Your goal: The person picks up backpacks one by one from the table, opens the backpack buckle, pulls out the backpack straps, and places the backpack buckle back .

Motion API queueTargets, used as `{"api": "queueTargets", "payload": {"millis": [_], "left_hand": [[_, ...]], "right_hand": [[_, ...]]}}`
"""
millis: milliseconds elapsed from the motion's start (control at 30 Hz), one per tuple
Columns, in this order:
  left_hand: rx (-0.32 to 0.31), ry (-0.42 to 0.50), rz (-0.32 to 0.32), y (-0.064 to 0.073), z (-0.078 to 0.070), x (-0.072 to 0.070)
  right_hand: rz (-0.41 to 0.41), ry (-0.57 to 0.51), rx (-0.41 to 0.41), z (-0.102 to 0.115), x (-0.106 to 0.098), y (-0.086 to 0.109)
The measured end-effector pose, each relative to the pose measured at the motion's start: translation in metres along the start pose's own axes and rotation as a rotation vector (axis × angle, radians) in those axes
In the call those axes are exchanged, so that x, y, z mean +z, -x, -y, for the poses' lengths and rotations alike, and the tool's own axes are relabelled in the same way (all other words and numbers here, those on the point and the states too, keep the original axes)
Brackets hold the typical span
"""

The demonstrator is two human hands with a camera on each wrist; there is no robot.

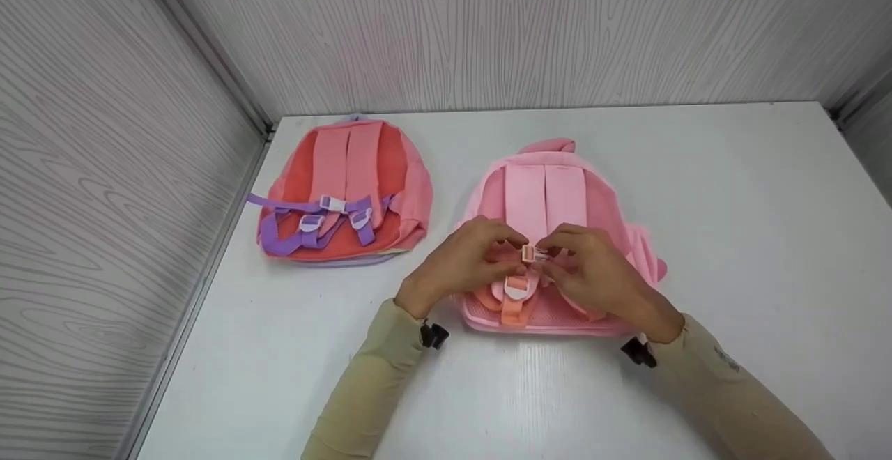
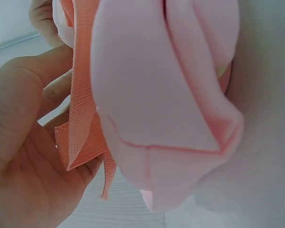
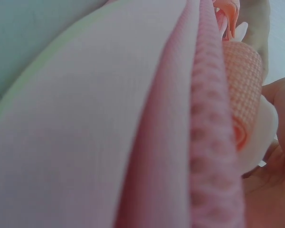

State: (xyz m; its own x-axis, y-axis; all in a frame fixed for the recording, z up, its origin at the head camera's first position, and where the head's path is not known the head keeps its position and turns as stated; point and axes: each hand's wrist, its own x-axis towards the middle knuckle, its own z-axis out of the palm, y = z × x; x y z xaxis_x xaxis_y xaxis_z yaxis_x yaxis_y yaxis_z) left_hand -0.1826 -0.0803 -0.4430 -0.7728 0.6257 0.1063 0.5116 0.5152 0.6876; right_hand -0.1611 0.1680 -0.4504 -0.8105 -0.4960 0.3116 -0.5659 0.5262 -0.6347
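Note:
A pink backpack (image 1: 526, 198) lies with its shoulder straps facing up. Over its lower middle, my left hand (image 1: 467, 256) pinches the left part of a small white buckle (image 1: 529, 254) with orange webbing. From the other side, the fingertips of my right hand (image 1: 599, 272) pinch the buckle's right end. Just below sits a white strap adjuster (image 1: 516, 288) threaded with orange webbing. In the left wrist view, an orange strap (image 2: 80, 99) hangs folded beside the left hand (image 2: 28, 147). The right wrist view shows rolled orange webbing (image 3: 242, 85) near the right hand (image 3: 270, 199); its fingertips are hidden there.
To the left on the white table (image 1: 725, 209) lies a coral backpack (image 1: 401, 167) with purple straps (image 1: 289, 240) and a white chest buckle (image 1: 333, 203). Grey wood-grain panels (image 1: 488, 35) border the table at the back and sides.

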Motion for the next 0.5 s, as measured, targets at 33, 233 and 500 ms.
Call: {"api": "queueTargets", "payload": {"millis": [33,233,500], "left_hand": [[-0.001,-0.008,0.003,0.0003,0.0002,-0.0003],[0.013,-0.05,0.011,-0.0003,0.0019,-0.0005],[0.039,-0.082,-0.005,-0.0026,0.0033,0.0006]], "right_hand": [[-0.002,-0.001,0.0,0.0,0.0,0.0002],[-0.012,0.0,-0.003,0.0003,0.0002,0.0008],[-0.021,0.005,-0.002,0.0004,-0.0011,0.0009]]}}
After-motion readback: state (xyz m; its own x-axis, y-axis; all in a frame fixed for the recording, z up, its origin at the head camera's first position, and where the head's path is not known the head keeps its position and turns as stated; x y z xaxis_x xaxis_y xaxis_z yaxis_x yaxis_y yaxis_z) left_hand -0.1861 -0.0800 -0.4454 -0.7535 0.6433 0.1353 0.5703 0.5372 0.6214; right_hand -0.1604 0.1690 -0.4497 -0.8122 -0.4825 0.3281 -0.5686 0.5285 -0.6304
